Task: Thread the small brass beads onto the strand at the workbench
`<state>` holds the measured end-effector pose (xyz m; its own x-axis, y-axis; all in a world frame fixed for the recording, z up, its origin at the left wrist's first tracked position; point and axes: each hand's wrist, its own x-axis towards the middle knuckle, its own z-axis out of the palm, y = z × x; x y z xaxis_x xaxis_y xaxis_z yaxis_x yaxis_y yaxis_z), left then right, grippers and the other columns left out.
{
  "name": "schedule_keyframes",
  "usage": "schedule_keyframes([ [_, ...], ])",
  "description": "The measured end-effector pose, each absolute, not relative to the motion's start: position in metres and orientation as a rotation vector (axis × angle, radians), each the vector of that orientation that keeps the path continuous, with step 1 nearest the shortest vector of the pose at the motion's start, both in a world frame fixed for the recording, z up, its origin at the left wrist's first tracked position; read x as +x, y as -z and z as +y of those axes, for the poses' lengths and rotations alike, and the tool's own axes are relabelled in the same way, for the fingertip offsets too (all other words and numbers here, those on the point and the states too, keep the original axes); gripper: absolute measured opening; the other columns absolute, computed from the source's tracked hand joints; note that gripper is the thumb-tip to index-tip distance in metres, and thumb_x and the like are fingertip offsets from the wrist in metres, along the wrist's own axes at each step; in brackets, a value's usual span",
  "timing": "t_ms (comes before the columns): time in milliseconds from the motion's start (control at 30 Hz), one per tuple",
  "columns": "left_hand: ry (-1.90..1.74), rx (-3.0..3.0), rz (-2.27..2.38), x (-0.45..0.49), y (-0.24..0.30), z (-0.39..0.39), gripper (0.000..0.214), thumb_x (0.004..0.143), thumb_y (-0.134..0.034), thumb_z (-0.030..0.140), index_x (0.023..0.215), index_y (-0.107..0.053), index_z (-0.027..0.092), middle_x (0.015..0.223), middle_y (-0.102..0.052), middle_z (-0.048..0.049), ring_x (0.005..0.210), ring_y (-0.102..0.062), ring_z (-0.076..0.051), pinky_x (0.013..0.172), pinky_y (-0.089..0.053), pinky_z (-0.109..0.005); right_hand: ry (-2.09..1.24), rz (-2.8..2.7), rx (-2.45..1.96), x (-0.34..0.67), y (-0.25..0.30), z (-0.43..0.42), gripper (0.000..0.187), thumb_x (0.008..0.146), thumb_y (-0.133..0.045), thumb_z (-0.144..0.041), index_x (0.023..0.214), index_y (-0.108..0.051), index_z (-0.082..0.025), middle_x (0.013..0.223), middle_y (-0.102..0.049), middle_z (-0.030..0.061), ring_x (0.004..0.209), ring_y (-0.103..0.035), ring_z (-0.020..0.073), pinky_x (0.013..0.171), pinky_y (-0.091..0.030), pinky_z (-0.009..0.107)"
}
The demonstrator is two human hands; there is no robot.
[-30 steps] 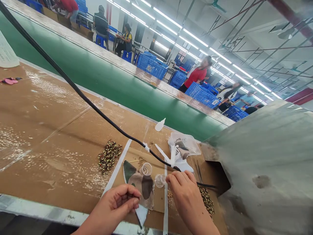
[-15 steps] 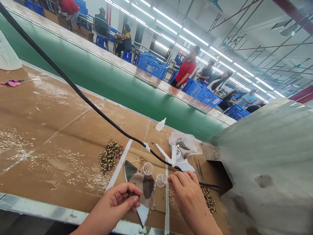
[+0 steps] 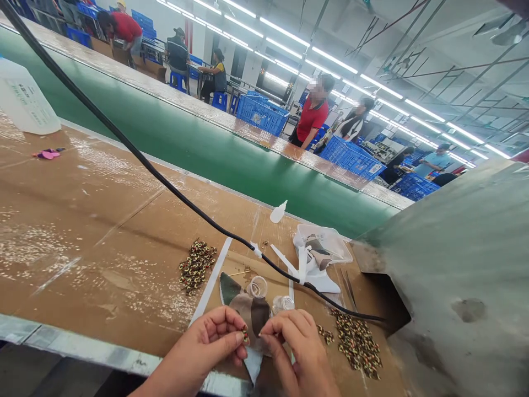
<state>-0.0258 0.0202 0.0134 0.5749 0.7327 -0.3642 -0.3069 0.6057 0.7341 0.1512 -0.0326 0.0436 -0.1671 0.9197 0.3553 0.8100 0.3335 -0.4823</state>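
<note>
While the left hand (image 3: pixel 209 344) clamps a small patterned bead (image 3: pixel 246 334) between thumb and fingertips, the right hand (image 3: pixel 297 353) sits just beside that bead, its grip drawn together; whether it clamps anything cannot be determined. Both are above a camouflage-patterned fabric piece (image 3: pixel 248 314) on the cardboard-covered surface (image 3: pixel 124 264). Loose beads (image 3: pixel 196 266) lie left of the hands, a second heap (image 3: pixel 356 344) right.

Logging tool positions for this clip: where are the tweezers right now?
In the head view, the tweezers lie right of the clear plastic tray, just above the black cable, beside the grey metal hood.
</note>
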Motion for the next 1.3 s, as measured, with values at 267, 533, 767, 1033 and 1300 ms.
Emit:
schedule_keyframes([
  [267, -0.670, 0.656, 0.716, -0.026, -0.010, 0.021, 0.018, 0.067, -0.075, 0.025, 0.074, -0.062, 0.016, 0.058, -0.065, 0.0013, 0.057, -0.058, -0.011, 0.057, -0.045, -0.023, -0.307, -1.997, -1.467, 0.140, -0.031, -0.028, 0.013, 0.087, -0.048, -0.013, 0.084, -0.055, -0.023, 0.081, -0.061, -0.0012, 0.077, -0.055, 0.0141, 0.072, -0.040, 0.027],
  [533, -0.659, 0.662, 0.718, -0.026, -0.012, 0.020, 0.017, 0.067, -0.075, 0.025, 0.074, -0.062, 0.016, 0.057, -0.065, 0.0015, 0.056, -0.058, -0.011, 0.058, -0.045, -0.024, -0.285, -2.007, -1.485, 0.138, -0.033, -0.028, 0.013, 0.087, -0.048, -0.013, 0.083, -0.055, -0.023, 0.080, -0.060, -0.0020, 0.075, -0.056, 0.0132, 0.073, -0.041, 0.027],
  [767, -0.643, 0.648, 0.714, -0.026, -0.012, 0.020, 0.018, 0.066, -0.075, 0.024, 0.074, -0.062, 0.016, 0.056, -0.066, 0.0012, 0.054, -0.056, -0.011, 0.057, -0.044, -0.024, -0.232, -2.044, -1.481, 0.137, -0.032, -0.029, 0.014, 0.088, -0.047, -0.013, 0.083, -0.055, -0.022, 0.078, -0.059, -0.0008, 0.073, -0.053, 0.0145, 0.071, -0.038, 0.029],
  [1033, -0.578, 0.625, 0.768, -0.024, -0.015, 0.022, 0.018, 0.064, -0.075, 0.024, 0.071, -0.060, 0.016, 0.051, -0.065, 0.0018, 0.049, -0.055, -0.010, 0.055, -0.043, -0.023, 0.050, -2.101, -1.401, 0.131, -0.035, -0.025, 0.021, 0.091, -0.041, -0.012, 0.079, -0.056, -0.020, 0.072, -0.057, 0.0004, 0.064, -0.052, 0.0128, 0.071, -0.036, 0.030],
  [1300, -0.613, 0.620, 0.777, -0.024, -0.019, 0.020, 0.019, 0.063, -0.075, 0.024, 0.071, -0.059, 0.016, 0.052, -0.066, 0.0010, 0.050, -0.056, -0.010, 0.054, -0.043, -0.023, -0.098, -2.087, -1.441, 0.133, -0.032, -0.027, 0.017, 0.090, -0.045, -0.013, 0.080, -0.056, -0.020, 0.074, -0.058, 0.0012, 0.069, -0.053, 0.0144, 0.068, -0.040, 0.029],
])
